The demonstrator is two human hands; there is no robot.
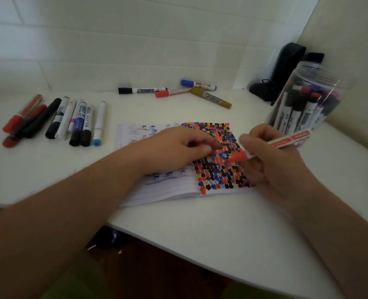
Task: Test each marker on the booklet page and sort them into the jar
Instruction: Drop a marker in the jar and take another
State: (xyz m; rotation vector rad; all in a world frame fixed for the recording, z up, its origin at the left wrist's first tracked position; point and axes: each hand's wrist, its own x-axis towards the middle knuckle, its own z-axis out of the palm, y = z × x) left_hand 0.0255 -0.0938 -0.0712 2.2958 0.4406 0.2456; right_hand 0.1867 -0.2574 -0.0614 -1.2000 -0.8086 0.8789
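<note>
Red marker (pixel 271 145) gripped in my right hand (pixel 271 167) over booklet (pixel 178 160) | left hand (pixel 178 147) fingers pinch probably its cap | next: recap, drop in jar (pixel 308 98)

A white tabletop (pixel 200 229) meets a pale tiled wall (pixel 114 50). In the far right corner, 2 black pouches (pixel 286 67) lean upright.

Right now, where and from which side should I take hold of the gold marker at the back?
Grip the gold marker mid-barrel from above. It lies flat and slanted on the table, its near end free, its far end close to the red marker, so pinch across the label.
</note>
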